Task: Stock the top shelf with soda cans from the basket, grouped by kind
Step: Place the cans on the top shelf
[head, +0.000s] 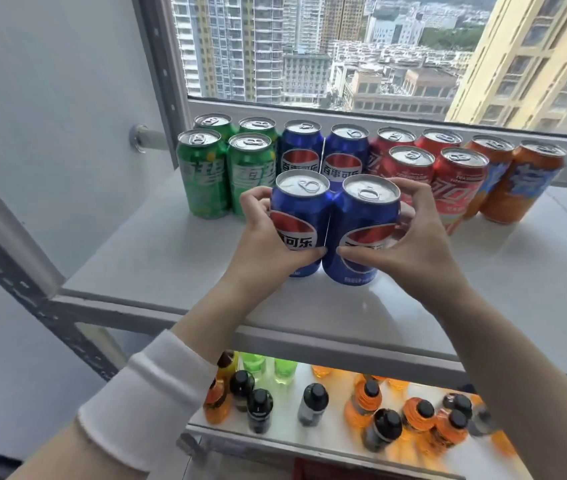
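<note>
**Two Pepsi cans going in as the front row of the blue group**

The left hand (264,244) wraps around the left Pepsi can (301,211) and the right hand (417,247) around the right Pepsi can (366,218). The two cans are upright, touch side by side, and stand mid-depth on the top shelf (157,258).

Slide the pair straight toward the far Pepsi pair (323,152), keeping the bases flat and the labels facing near. Stop once they close up with that back row.

The slot is tight. The green Sprite cans (202,174) stand just left of it and the red Coca-Cola cans (458,183) just right, so knuckles may nudge either one. It is safer to let go by lifting the fingers upward rather than spreading them outward.

The orange soda cans (521,183) hold the far right. Bare shelf lies near the front lip (309,336), with bottles (365,401) on the shelf below.
</note>
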Tool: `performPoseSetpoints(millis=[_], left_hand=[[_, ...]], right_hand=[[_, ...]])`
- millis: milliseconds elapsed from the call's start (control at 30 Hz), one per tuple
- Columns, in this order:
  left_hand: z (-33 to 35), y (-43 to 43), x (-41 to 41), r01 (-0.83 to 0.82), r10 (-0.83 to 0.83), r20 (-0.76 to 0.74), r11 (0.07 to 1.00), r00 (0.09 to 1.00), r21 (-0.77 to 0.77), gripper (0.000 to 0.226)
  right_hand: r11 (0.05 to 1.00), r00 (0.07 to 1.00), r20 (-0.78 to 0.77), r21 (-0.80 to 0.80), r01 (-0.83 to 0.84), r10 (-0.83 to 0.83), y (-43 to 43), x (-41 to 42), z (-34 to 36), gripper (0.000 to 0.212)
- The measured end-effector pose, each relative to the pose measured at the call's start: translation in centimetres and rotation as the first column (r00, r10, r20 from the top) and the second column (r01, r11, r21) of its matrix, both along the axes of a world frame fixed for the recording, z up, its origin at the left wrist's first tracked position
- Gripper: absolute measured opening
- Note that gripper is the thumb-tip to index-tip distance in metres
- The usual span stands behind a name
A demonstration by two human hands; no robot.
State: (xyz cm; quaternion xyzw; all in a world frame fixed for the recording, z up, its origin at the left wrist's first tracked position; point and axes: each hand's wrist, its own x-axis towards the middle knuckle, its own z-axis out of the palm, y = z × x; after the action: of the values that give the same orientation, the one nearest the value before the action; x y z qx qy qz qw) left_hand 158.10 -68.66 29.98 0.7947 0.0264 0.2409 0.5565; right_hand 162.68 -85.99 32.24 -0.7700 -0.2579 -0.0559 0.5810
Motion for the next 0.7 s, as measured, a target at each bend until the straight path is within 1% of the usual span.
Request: performPoseSetpoints(millis=[133,267,400,500,567,633,700], left_hand=[[0.0,0.6,1.0,-0.017,0.017,0.003,1.000,1.000,0.005,0.080],[-0.2,0.6,1.1,-0.033,0.033,0.010,0.999,0.999,0.030,0.082],[-0.1,0.6,0.9,0.004,-0.004,0.004,0.997,1.000,0.079,0.089],[0.1,1.0,0.6,0.051,-0.046,-0.044,0.991,0.998,0.123,0.088],[0.7,1.5,0.0,0.100,-0.090,-0.092,0.989,0.992,0.106,0.080],[1.8,2.0,-0.6,0.102,-0.089,-0.121,0.989,0.989,0.109,0.073],[3.4,2.7,-0.9,0.062,-0.044,-0.108,0.983,0.993,0.173,0.079]], right_hand=[[0.995,0.995,0.078,-0.072,0.070,-0.064,0.8,0.5,0.1,0.087],[0.988,0.987,0.131,-0.117,0.104,-0.088,1.0,0.5,0.0,0.087],[0.986,0.988,0.130,-0.132,0.102,-0.085,1.0,0.6,-0.3,0.090],[0.985,0.995,0.088,-0.160,0.062,-0.049,0.8,0.3,-0.1,0.095],[0.977,0.998,0.056,-0.209,0.043,-0.032,0.5,0.1,0.9,0.102],[0.958,0.996,0.081,-0.283,0.050,-0.028,0.1,0.0,2.5,0.100],[0.927,0.993,0.118,-0.372,0.049,-0.005,-0.4,0.0,4.5,0.094]])
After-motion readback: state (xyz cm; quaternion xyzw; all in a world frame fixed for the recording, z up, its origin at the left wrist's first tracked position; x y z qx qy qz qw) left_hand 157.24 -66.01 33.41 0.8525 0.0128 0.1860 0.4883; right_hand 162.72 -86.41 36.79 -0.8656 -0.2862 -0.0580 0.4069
